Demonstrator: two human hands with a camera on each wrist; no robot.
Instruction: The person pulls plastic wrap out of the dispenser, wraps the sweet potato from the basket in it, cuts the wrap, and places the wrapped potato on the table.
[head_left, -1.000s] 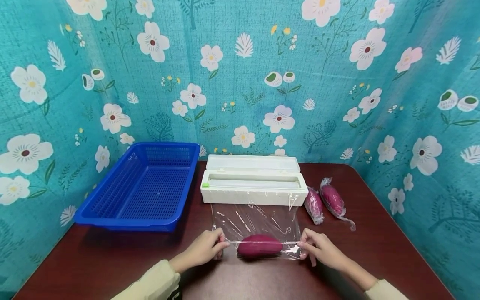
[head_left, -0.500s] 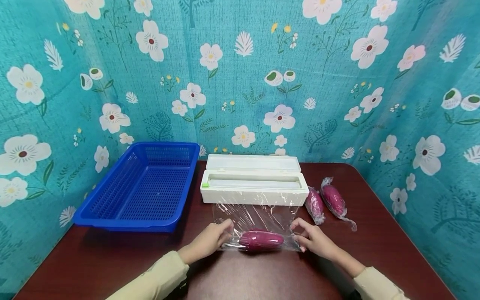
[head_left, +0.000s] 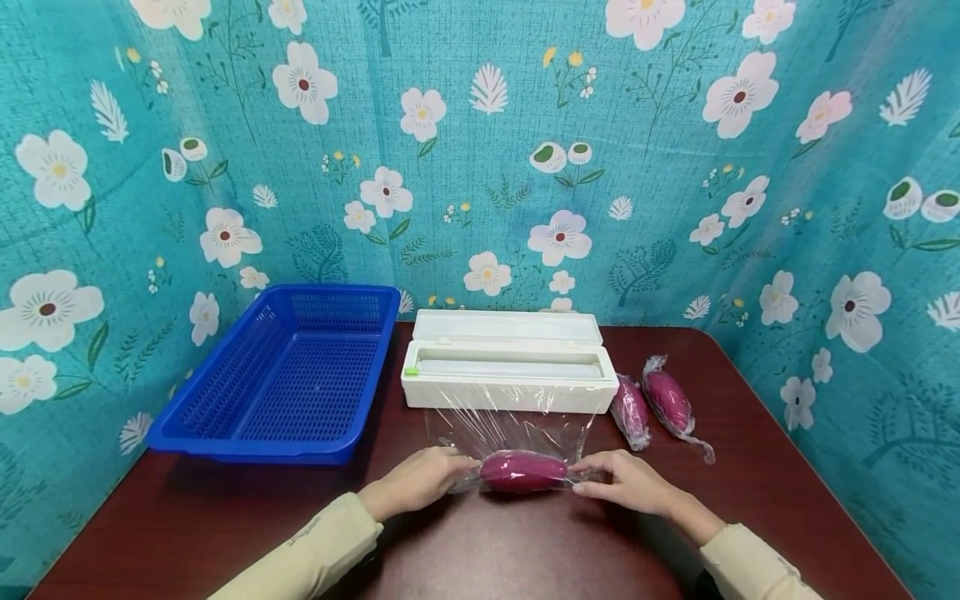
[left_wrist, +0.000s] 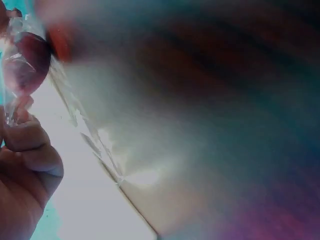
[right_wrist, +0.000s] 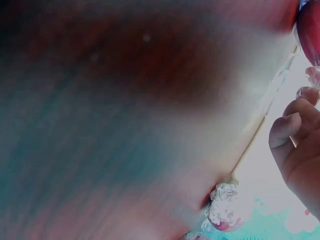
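Observation:
A purple-red sweet potato [head_left: 523, 472] lies crosswise on the table under shiny cling film [head_left: 517, 429], which runs back to the white dispenser box [head_left: 510, 396]. My left hand [head_left: 426, 481] holds the film beside the sweet potato's left end. In the left wrist view, the fingers [left_wrist: 30, 137] curl where the gathered film meets them. At the opposite end, my right hand [head_left: 624, 481] pinches the film between thumb and fingers. The right wrist view shows that thumb [right_wrist: 286, 125] bent and part of the sweet potato [right_wrist: 310, 32] at the edge.
The box's lid [head_left: 506, 326] is raised at the back, with a green slider [head_left: 411, 371] at its left. Two wrapped sweet potatoes [head_left: 632, 411] lie right of the box. A blue basket [head_left: 247, 444] stands at the left. A floral curtain [head_left: 480, 192] hangs behind.
The film's front edge, earlier stretched across the sweet potato between both hands, is now drawn in around it. Both hands have come inward to its ends, and it has shifted slightly back.

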